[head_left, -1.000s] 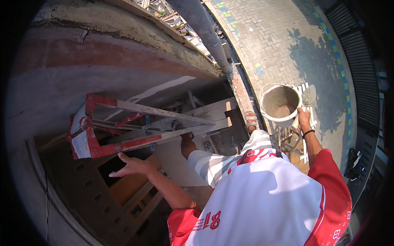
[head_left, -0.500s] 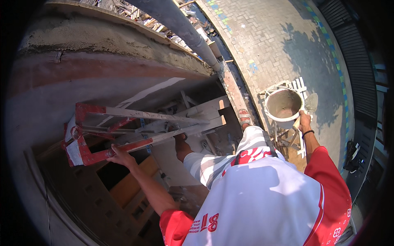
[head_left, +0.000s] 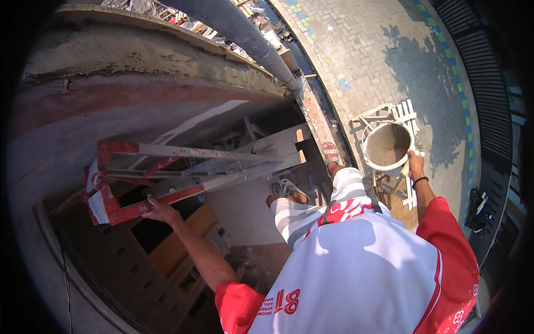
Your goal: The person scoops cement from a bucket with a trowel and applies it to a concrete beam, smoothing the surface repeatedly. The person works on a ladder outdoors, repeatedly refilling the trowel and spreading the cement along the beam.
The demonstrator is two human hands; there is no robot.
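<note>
My left hand is closed around the red-painted rail of a stepladder, close to its red top. My right hand grips a trowel by its pale wooden handle; the grey trowel blade shows beyond my fingers. That hand also lies against the rim of a round bucket with grey-brown mortar inside. Whether my fingers hold the rim too, I cannot tell. One sandalled foot is on a narrow ledge, the other foot lower beside the ladder.
Under or behind the bucket is a white slatted wooden stand on the paved lane. A thick grey pipe slants down to the ledge. Rough plastered wall runs along the left. Scrap wood is piled beyond it.
My lower foot has moved right, away from the ladder rail and toward the ledge. The bucket and my right hand have shifted slightly right and nearer against the stand. My left hand keeps its grip.
</note>
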